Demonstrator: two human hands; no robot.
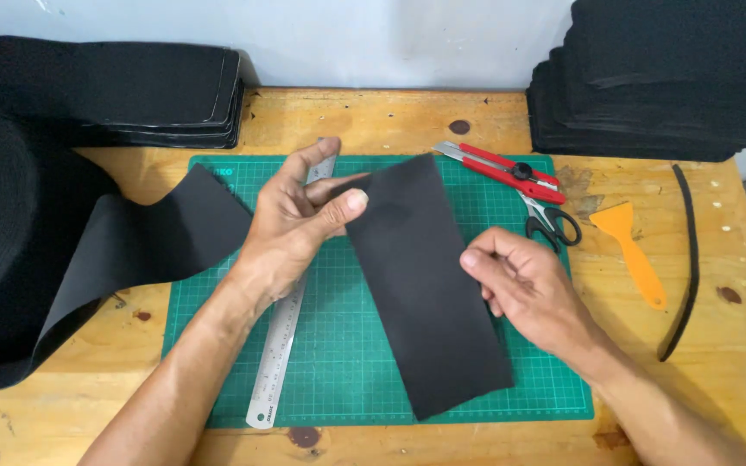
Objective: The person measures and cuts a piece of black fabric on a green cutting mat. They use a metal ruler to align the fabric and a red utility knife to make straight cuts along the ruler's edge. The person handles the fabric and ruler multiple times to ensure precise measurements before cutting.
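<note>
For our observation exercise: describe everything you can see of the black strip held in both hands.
The black strip is a flat, matte rectangle that looks like fabric or foam sheet, with straight-cut edges. It lies slantwise across the green cutting mat. The left hand pinches its upper edge; the right hand pinches its right edge.

A plain black fabric strip (429, 285) lies over a green cutting mat (338, 362) with a pale grid. The steel ruler (280, 345) is silver; the utility knife (498, 168) red; the scraper (630, 250) orange; the scissors' (550, 223) handles black; the wooden table (390, 116) yellowish with dark knots.
</note>
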